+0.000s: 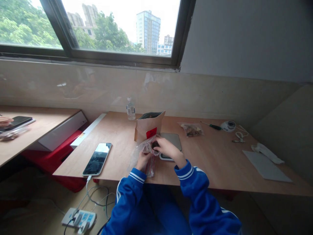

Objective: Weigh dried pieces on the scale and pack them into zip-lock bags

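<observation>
My left hand point(143, 159) is closed round a clear plastic zip bag point(137, 153), gripping it near its opening. At the bag's mouth is my right hand point(162, 146), with thumb and fingers pinched on a small dark brown piece point(155, 144) whose kind I cannot make out. Just behind both hands stands an open brown paper pouch point(144, 129) with a red label point(151, 132). A flat kitchen scale point(174, 140) lies under my right wrist, partly covered by it. Red-striped plastic point(150, 168) hangs below my left hand.
A phone point(97, 159) on a cable lies left; a water bottle point(130, 109) stands behind. Rightward are a bag of brown pieces point(193, 129), a screwdriver point(212, 126), a white camera point(228, 126) and a white sheet point(266, 166). Another person's hand point(6, 121) shows far left.
</observation>
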A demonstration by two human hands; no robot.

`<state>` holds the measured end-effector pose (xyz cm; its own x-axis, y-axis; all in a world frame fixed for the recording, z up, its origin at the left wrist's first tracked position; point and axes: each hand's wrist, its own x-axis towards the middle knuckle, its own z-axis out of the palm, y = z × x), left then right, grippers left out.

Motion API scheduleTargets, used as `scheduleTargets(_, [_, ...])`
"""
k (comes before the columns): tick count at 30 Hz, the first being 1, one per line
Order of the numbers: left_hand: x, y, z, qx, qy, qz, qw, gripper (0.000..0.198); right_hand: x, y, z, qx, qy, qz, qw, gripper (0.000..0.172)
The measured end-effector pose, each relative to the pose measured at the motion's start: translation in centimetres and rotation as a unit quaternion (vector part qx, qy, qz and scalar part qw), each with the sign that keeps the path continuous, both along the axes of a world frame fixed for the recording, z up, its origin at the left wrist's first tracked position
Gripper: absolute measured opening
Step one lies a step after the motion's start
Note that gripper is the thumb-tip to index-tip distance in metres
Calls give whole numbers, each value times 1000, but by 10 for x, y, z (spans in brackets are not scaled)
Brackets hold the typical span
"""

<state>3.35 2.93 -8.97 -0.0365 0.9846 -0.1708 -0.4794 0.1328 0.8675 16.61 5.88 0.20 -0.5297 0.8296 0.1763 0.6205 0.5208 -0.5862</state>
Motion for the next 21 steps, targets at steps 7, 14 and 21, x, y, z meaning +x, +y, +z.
scheduleTargets(7, [1, 2, -10, 61, -41, -17, 997, 48, 9, -5, 20, -38, 151, -9, 988, 21])
scheduleTargets(14, [1, 3, -10, 57, -53, -36, 996, 46, 13, 11, 62, 32, 326, -6, 945, 25])
scheduleTargets(21, [0, 7, -17, 58, -57, -32, 996, 46, -10, 60, 89, 250, 298, -28, 921, 10])
